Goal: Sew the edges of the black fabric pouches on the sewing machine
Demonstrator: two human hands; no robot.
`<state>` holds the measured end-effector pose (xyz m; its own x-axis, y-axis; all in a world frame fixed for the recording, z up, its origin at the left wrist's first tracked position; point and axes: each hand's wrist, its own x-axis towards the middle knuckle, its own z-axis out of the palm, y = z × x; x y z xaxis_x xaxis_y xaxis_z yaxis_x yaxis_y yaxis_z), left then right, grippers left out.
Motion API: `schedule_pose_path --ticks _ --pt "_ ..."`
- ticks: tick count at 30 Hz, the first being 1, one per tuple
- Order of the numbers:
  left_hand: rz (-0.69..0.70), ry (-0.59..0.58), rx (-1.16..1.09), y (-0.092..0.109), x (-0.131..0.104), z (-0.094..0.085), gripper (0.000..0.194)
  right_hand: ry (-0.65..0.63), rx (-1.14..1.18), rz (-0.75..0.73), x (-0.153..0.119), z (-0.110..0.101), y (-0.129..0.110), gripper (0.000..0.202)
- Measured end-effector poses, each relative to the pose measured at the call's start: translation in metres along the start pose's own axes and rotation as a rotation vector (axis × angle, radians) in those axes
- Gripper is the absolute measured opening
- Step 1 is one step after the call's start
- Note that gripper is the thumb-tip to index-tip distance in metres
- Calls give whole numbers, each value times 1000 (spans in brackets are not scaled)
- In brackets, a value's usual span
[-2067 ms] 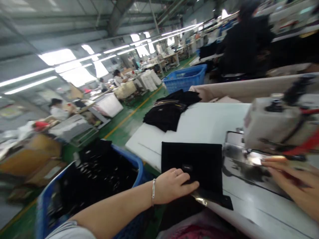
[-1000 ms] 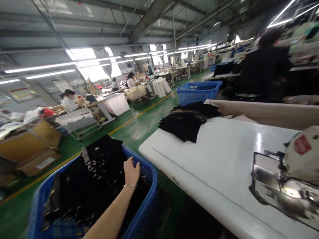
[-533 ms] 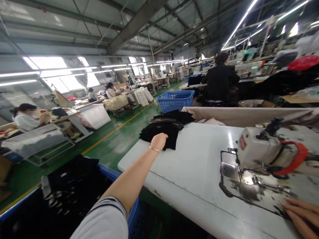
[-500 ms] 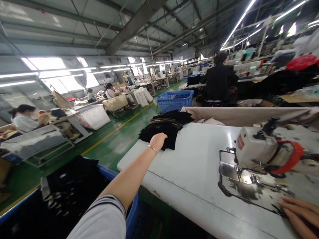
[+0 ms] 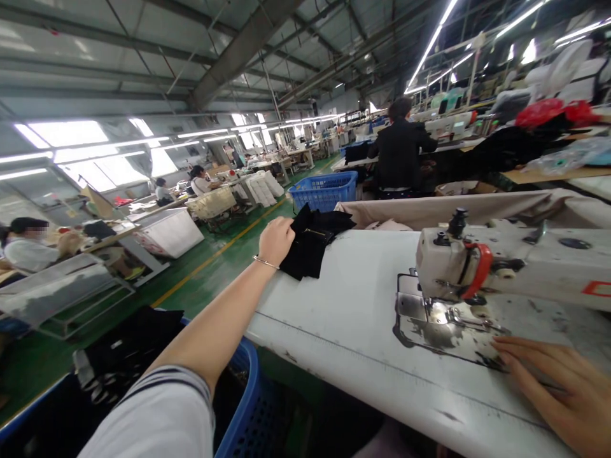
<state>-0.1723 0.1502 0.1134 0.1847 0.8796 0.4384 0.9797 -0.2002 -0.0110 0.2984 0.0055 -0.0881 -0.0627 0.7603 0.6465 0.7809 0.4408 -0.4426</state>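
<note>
At the lower right of the frame, the right hand lies over the white tabletop, fingers extended and holding nothing visible, tips beside the metal plate of a sewing machine. A white sleeve with dark stripes enters at the lower left. Beside it is a blue basket containing black pieces, partly hidden by the arm. The machine, fitted with an orange-red guard, stands right of centre.

Near the centre, the left hand, with a bracelet at the wrist, touches the left side of a black fabric pile on the table's far left corner. Its fingers are bent; whether they pinch a piece cannot be told. A zip shows on the pile.

Behind the table runs a beige cloth. Beyond stand a second blue basket, upper centre, and a dark-jacketed person facing away.
</note>
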Motion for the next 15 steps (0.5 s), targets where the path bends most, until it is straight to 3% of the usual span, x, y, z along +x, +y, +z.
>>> schedule_pose_path --ticks 2,5,6,8,10,12,15 --pt "154 -38 -68 33 -25 -9 31 -57 -23 -30 0 -5 -20 26" --pt "490 -274 -241 83 -85 8 28 -185 18 -132 0 2 -68 27" --pt "483 -316 -279 95 -106 21 36 -242 31 -164 0 9 -85 30" --pt "283 -330 -282 113 -139 49 47 -329 -42 -161 -3 24 -113 41" --pt "190 -356 -278 122 -158 73 46 -368 -109 -158 -10 39 -128 46" --pt "146 -363 -283 127 -161 87 43 -384 -125 -156 -18 47 -134 47" --pt "98 -338 -304 136 -147 93 47 -400 -75 -117 -26 47 -133 45"
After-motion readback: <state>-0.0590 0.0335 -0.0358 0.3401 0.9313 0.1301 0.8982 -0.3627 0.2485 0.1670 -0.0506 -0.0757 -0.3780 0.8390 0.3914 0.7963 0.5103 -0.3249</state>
